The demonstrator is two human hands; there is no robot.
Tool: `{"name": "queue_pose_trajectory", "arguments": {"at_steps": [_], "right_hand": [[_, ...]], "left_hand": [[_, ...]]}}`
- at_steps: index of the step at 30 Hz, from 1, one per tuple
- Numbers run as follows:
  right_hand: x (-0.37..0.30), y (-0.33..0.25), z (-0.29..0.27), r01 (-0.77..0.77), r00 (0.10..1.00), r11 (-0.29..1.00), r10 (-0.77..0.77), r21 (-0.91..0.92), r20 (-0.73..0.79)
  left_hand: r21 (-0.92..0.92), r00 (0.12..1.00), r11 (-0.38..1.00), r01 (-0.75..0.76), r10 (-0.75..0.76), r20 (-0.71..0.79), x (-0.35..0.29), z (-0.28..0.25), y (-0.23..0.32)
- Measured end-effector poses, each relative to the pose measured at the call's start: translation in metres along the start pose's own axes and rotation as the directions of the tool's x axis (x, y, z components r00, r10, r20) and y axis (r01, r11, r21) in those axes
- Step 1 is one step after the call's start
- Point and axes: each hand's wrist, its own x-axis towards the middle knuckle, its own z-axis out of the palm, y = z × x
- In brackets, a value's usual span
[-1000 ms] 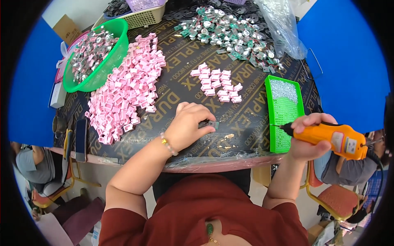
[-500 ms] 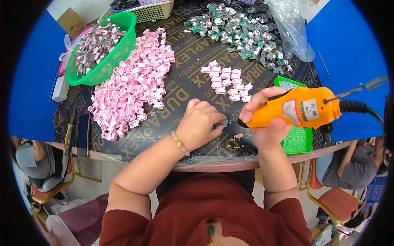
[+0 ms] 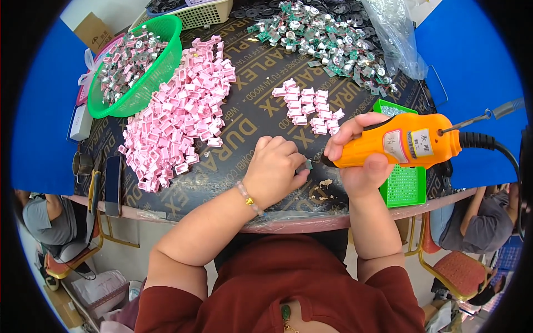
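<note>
An orange electric screwdriver lies sideways in my right hand, whose fingers and thumb wrap round its front part; its black nose points left. My left hand rests low over the dark table, thumb and fingers pinched on a small greenish circuit board. Most of that piece is hidden by the fingers. Beyond my hands, several pink plastic housings stand in short rows. To the left spreads a large heap of loose pink housings.
A green basket of mixed parts leans at the far left. Green circuit boards with silvery parts are piled at the back. Green trays sit beneath the screwdriver side. A black cable and hook run right. A phone lies at left.
My left hand has shifted slightly right and turned a little, still pinching the small board. My right hand and the screwdriver have hardly moved.
</note>
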Motion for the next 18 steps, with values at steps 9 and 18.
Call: {"name": "queue_pose_trajectory", "arguments": {"at_steps": [9, 18], "right_hand": [[-0.0013, 0.0029, -0.0017, -0.006, 1.000, 1.000, 0.006, 0.011, 0.008], [-0.0034, -0.0008, -0.0050, 0.009, 1.000, 1.000, -0.009, 0.014, -0.020]], "left_hand": [[-0.077, 0.999, 0.996, 0.033, -0.034, -0.006, -0.0024, 0.0024, -0.0026], [-0.089, 0.997, 0.995, 0.043, -0.048, -0.053, 0.0009, 0.0003, 0.0015]]}}
